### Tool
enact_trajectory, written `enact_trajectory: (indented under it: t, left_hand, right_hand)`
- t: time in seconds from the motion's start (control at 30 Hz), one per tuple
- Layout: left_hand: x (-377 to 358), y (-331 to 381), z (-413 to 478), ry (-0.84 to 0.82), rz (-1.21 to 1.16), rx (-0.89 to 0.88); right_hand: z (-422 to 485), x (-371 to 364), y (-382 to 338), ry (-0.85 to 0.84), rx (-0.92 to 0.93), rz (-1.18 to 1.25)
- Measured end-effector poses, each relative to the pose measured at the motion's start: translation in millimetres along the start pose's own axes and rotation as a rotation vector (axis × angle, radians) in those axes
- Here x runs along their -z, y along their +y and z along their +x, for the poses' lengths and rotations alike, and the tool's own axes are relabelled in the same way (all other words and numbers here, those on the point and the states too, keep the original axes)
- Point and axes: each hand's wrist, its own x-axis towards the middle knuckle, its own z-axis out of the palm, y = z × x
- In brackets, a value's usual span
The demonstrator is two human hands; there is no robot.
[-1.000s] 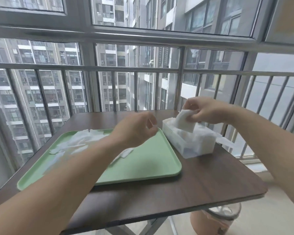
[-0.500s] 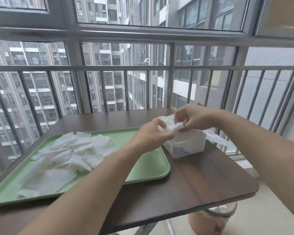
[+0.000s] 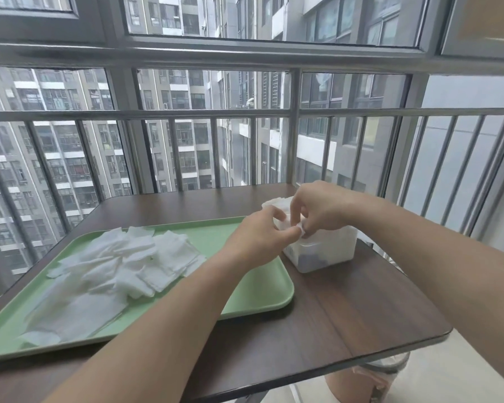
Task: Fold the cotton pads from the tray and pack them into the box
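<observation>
Two hands (image 3: pixel 261 238) (image 3: pixel 322 210) pinch perhaps one pad (image 3: pixel 299 229); one box (image 3: pixel 328 251).

You have one green tray (image 3: pixel 239 237), one translucent box (image 3: pixel 326 251) and one brown surface (image 3: pixel 346 315) carrying both. The cotton pads (image 3: pixel 122 263) on the tray overlap in one heap, so no exact count is readable. One single pad (image 3: pixel 284 223) is pinched between your two hands, left hand (image 3: pixel 259 239) and right hand (image 3: pixel 320 207).

I've got one feed only: head cam, wide-angle, pitched forward and down, close over the table (image 3: pixel 361 315), facing the window railing (image 3: pixel 186 113).
</observation>
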Motion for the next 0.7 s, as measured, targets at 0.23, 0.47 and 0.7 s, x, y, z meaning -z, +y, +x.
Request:
enact_trajectory:
  t: [0.23, 0.47, 0.7]
  left_hand:
    - [4, 3, -3, 0.01, 0.026, 0.001]
    - [18, 8, -7, 0.035, 0.007, 0.007]
    - [68, 14, -12, 0.0, -0.063, 0.135]
  right_hand:
    - [-4, 4, -2, -0.024, -0.019, 0.059]
    - [-11, 17, -9, -0.078, -0.045, 0.086]
    - [-7, 27, -45, 0.113, 0.018, 0.24]
